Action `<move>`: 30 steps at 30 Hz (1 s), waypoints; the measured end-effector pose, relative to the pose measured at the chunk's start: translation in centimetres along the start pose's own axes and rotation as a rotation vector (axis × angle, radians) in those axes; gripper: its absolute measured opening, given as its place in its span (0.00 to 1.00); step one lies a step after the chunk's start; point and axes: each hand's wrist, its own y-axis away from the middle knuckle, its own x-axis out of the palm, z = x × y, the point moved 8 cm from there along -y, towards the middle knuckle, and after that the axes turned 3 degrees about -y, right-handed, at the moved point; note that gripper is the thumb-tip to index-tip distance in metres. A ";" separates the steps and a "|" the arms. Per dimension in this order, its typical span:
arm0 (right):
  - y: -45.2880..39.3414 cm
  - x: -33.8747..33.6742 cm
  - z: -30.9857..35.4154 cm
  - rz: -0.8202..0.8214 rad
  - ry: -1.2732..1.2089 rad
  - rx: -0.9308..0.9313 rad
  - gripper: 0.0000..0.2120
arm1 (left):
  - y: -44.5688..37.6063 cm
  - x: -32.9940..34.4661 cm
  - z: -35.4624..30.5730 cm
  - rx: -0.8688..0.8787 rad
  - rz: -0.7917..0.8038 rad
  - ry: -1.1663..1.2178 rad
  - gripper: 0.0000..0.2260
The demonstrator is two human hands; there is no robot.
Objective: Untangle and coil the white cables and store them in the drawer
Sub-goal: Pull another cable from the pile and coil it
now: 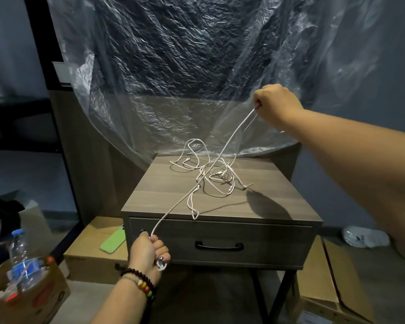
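the nightstand (164,183) stands with its drawer (220,244) closed, a plastic sheet (173,66) draped close behind and cardboard boxes (96,253) on the floor at both sides, so open room is mostly above the top and toward the person. the tangle of white cables (216,177) lies near the middle and back of the top, with one loop (194,215) hanging at the front edge. one strand (185,197) runs taut through the knot, the right hand (275,105) fisted on it high up near the sheet, the left hand (150,250) closed on its low end and what looks like a plug, in front of the drawer's left corner. pulling harder would likely cinch the knot or drag the whole tangle off the front edge; the raised hand could also snag the sheet, and the water bottle (21,256) in the box at far left could tip if the left elbow swings back
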 end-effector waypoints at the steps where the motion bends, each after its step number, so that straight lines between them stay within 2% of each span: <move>1: 0.2 0.0 -0.2 -0.002 -0.014 0.004 0.10 | 0.1 0.1 0.0 0.004 0.002 -0.013 0.21; 6: 0.2 -1.4 -1.7 -0.102 -0.100 0.096 0.12 | 0.5 0.7 0.5 0.004 0.027 -0.046 0.22; 8: -0.1 -1.5 -1.9 -0.076 -0.074 0.131 0.11 | 0.5 0.9 0.5 0.003 0.032 -0.041 0.22; 9: 0.2 -0.6 -1.7 0.023 -0.036 0.133 0.10 | 0.5 0.9 0.5 0.000 0.033 -0.036 0.22; 12: 4.9 5.2 0.2 0.558 0.042 0.112 0.08 | 0.5 0.5 0.8 -0.032 0.041 -0.044 0.22; 13: 7.0 7.2 0.4 0.690 0.027 0.110 0.08 | 0.5 0.5 0.9 -0.042 0.047 -0.054 0.22; 14: 8.8 8.8 0.4 0.782 -0.017 0.127 0.09 | 0.6 0.6 1.0 -0.048 0.056 -0.061 0.23; 16: 11.0 10.5 -0.3 0.848 -0.114 0.210 0.08 | 0.8 1.0 1.0 -0.052 0.079 -0.070 0.23; 18: 11.0 10.3 -1.5 0.775 -0.114 0.253 0.09 | 1.1 1.3 0.8 -0.049 0.102 -0.080 0.23; 21: 8.7 6.1 -4.1 0.378 0.062 0.272 0.11 | 1.8 1.7 0.7 -0.048 0.131 -0.088 0.23; 23: 7.8 3.7 -5.2 0.245 0.147 0.273 0.11 | 2.1 1.9 0.6 -0.039 0.140 -0.094 0.23; 30: 8.8 2.8 -4.7 0.292 0.261 0.194 0.14 | 2.7 3.1 1.0 -0.001 0.181 -0.168 0.22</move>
